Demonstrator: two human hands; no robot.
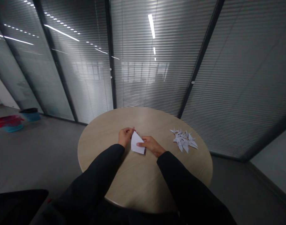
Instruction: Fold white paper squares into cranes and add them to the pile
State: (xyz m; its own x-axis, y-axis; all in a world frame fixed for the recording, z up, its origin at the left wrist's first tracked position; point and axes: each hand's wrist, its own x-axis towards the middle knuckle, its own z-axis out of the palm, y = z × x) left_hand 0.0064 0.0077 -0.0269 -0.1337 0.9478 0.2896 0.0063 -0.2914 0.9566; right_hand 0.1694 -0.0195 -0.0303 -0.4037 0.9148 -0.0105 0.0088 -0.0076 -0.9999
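A folded sheet of white paper (136, 144) is held between my hands over the middle of the round table (103, 131). My left hand (125, 136) pinches its pointed top corner between thumb and fingers. From the right side my right hand (152, 145) grips the paper, the thumb lying across its face and the fingers mostly hidden behind. The paper's lower edge is wide and angles down to the right. Off to the right lies a pile of folded white paper pieces (184, 139) with sharp points, like origami cranes.
Glass partitions with blinds (143, 81) stand right behind the table. On the floor at far left are a blue bin with a red liner (10, 123) and a blue bin with a black liner (30, 115). A dark object (16, 203) fills the lower left corner.
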